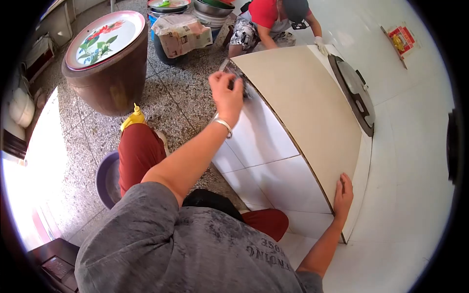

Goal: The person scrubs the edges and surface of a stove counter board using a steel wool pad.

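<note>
A low block with white-tiled sides and a beige top (293,97) stands before me. At its far tiled corner is my left hand (227,95), a bracelet on the wrist and the fingers curled. Something dark and blurred (240,82) shows at the fingers, against the white tiled side (264,132); what it is I cannot make out. My right hand (343,195) lies on the near end of the beige top, fingers stretched out, holding nothing. A round dark lid (352,93) with a black handle is set along the wall side of the block.
Another person in a red shirt (264,14) crouches beyond the block, one white-gloved hand (321,46) at its far edge. Left stand a brown jar (110,90) topped by a flowered tray (105,39), a yellow bottle (133,118) and a purple basin (105,180). Stacked basins (212,10) stand behind.
</note>
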Tool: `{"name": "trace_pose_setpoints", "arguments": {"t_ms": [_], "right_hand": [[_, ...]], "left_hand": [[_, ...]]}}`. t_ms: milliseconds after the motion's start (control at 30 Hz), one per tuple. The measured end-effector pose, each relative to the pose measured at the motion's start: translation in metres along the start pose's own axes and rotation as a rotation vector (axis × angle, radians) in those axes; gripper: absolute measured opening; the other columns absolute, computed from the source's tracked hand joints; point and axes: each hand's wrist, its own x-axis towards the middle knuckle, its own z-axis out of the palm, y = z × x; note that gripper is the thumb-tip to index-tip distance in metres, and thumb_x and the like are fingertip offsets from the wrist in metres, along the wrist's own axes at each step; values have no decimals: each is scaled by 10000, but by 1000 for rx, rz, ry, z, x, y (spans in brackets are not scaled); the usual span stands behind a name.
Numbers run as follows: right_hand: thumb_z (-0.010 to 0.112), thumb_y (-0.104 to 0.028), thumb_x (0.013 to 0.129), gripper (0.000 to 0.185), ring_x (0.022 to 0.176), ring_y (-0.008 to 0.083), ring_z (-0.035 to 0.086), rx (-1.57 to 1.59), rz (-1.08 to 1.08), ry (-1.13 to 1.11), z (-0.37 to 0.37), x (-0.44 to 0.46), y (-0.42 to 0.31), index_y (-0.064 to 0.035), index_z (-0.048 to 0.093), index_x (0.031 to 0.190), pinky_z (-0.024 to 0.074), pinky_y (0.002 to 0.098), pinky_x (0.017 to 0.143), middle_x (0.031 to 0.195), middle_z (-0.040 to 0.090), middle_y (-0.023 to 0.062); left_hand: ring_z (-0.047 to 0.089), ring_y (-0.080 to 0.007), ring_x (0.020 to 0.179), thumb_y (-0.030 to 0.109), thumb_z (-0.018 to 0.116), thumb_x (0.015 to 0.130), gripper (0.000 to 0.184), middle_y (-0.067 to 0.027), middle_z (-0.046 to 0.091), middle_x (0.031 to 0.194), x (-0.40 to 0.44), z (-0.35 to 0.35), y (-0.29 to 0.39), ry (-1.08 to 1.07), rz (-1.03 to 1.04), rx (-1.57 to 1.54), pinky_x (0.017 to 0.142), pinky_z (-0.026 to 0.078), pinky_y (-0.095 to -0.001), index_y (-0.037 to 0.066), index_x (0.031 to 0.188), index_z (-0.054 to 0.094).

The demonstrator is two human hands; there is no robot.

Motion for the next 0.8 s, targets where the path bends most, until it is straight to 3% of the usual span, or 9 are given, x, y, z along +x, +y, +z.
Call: {"name": "trace_pose_setpoints", "arguments": {"t_ms": [67, 133, 267, 333, 467, 500, 600, 733, 800], "right_hand": [[569, -119, 1011, 288, 1276, 309, 563, 7, -6, -10, 2, 2, 0, 15, 629, 1260, 446, 388, 1074, 1380, 595, 177], [571, -108, 1008, 289, 1281, 301, 560, 96, 38, 9, 3, 1, -1, 25, 625, 1259, 444, 384, 1080, 1376, 597, 175], [575, -100, 1005, 290, 1285, 296, 555, 39, -10, 10, 0, 3, 1, 31, 623, 1259, 440, 380, 1086, 1376, 596, 173], [577, -107, 1005, 294, 1283, 301, 556, 69, 4, 2, 3, 2, 2, 31, 621, 1260, 437, 382, 1087, 1377, 595, 175], [579, -113, 1004, 299, 1284, 304, 555, 69, 50, -3, 3, 2, -1, 31, 618, 1262, 433, 386, 1089, 1377, 594, 179], [580, -114, 1003, 299, 1285, 306, 555, 68, 31, -1, 3, 3, 1, 31, 618, 1262, 431, 387, 1090, 1378, 593, 181], [581, -113, 1001, 298, 1284, 310, 556, 42, 1, -4, 1, 4, 3, 30, 619, 1260, 429, 389, 1091, 1380, 592, 184], [582, -113, 1002, 296, 1282, 312, 557, -3, -9, -12, 2, 6, 3, 33, 622, 1256, 430, 393, 1089, 1379, 592, 187], [583, -115, 1003, 296, 1283, 314, 556, 22, -10, -8, 3, 5, 3, 37, 621, 1254, 429, 395, 1091, 1378, 593, 190]], "left_hand": [[577, -287, 1077, 91, 760, 826, 176, -119, 547, 1141, -11, -2, 6, -39, 29, -40, 956, 475, -341, 10, 950, 666], [557, -321, 1049, 44, 722, 829, 148, -160, 497, 1167, 3, -10, -1, -98, 108, 33, 915, 491, -370, -13, 946, 650], [555, -329, 1013, 1, 693, 811, 133, -164, 502, 1131, 45, -7, -8, 1, 112, 79, 871, 488, -373, -21, 932, 642], [554, -326, 1015, -2, 681, 822, 116, -163, 505, 1124, 37, -1, -4, 38, 107, 79, 875, 483, -370, -23, 929, 641], [551, -318, 1041, 4, 688, 832, 116, -157, 509, 1133, 2, -1, 5, -83, 46, -74, 917, 477, -369, -15, 932, 634], [578, -269, 1011, 23, 719, 848, 88, -115, 540, 1129, 5, -3, 2, -63, 121, -40, 878, 495, -343, 1, 912, 663], [579, -272, 1004, 11, 720, 841, 86, -117, 543, 1115, 31, -10, -13, -34, 181, 30, 879, 493, -344, 3, 901, 659], [587, -287, 966, 7, 711, 837, 84, -115, 553, 1071, 31, 5, -9, 108, 50, 14, 846, 495, -345, 8, 895, 651], [557, -310, 1002, -14, 673, 843, 102, -150, 515, 1114, 13, 4, -5, -4, -1, -80, 885, 485, -368, -5, 926, 616]]}}
